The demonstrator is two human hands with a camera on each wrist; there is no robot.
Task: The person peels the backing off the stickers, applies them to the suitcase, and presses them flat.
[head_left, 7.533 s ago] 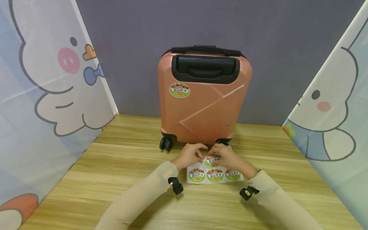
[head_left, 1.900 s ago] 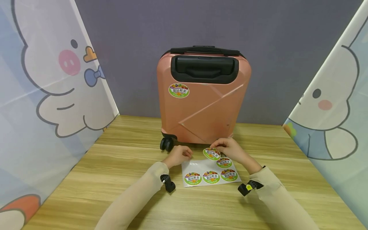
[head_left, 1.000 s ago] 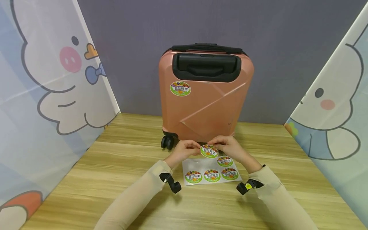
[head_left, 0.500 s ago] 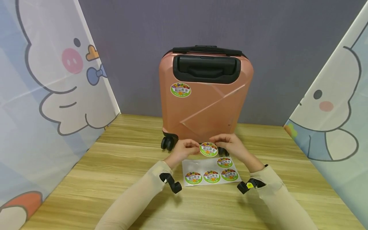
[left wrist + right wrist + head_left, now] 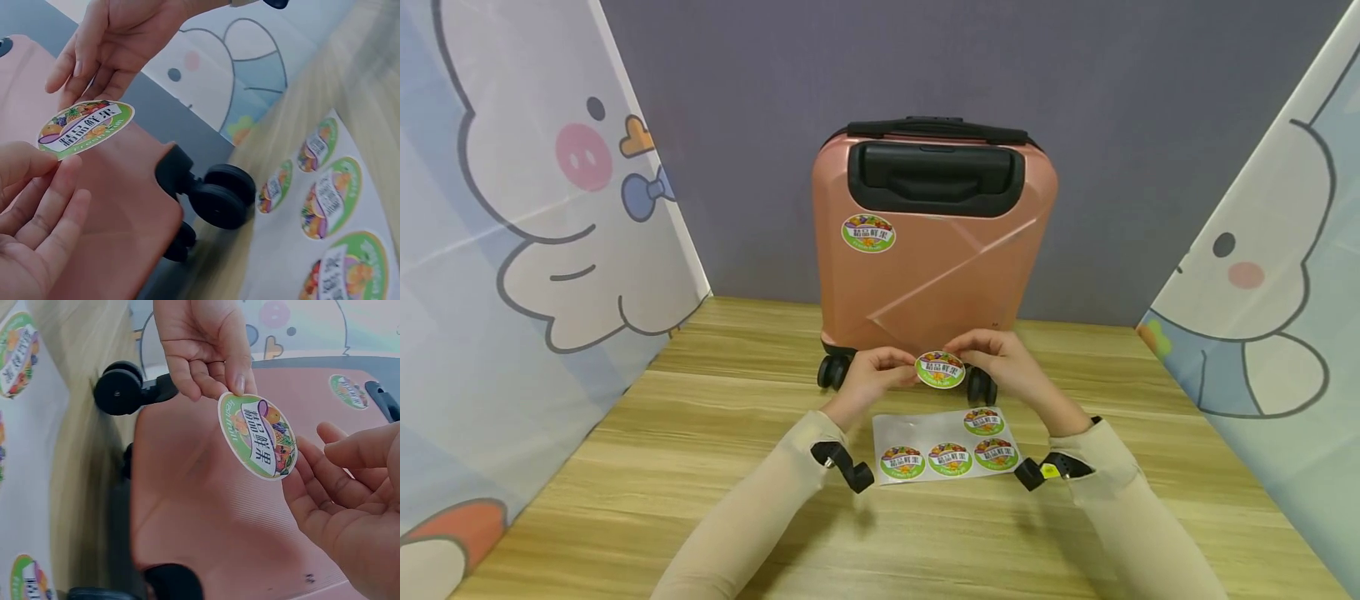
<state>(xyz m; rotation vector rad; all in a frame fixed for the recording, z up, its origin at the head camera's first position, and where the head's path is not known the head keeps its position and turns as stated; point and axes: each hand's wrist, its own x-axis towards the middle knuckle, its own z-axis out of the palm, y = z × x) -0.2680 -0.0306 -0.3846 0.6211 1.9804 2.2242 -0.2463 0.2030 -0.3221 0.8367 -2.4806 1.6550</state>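
A round fruit sticker (image 5: 940, 369) with a green and white rim is held up in front of the suitcase's lower part. My left hand (image 5: 868, 382) pinches its left edge, the thumb (image 5: 34, 159) lying over the rim in the left wrist view. My right hand (image 5: 1009, 372) has its fingers bent at the opposite edge, with the fingertips right at the rim in the right wrist view. On the table below lies a white sticker sheet (image 5: 901, 429) with several matching stickers along its front and right side. The pink suitcase (image 5: 925, 275) stands upright behind, bearing one such sticker (image 5: 868, 233) at upper left.
Black wheels (image 5: 832, 371) stick out under the suitcase at left and right. Its black handle recess (image 5: 936, 179) is near the top. Cartoon-printed panels (image 5: 572, 250) flank the wooden table (image 5: 737, 417), with a grey wall (image 5: 737, 125) at the back.
The sticker came off the sheet in the right hand, and the left hand then took its other edge. Over the last half second, both hands have risen with it toward the suitcase.
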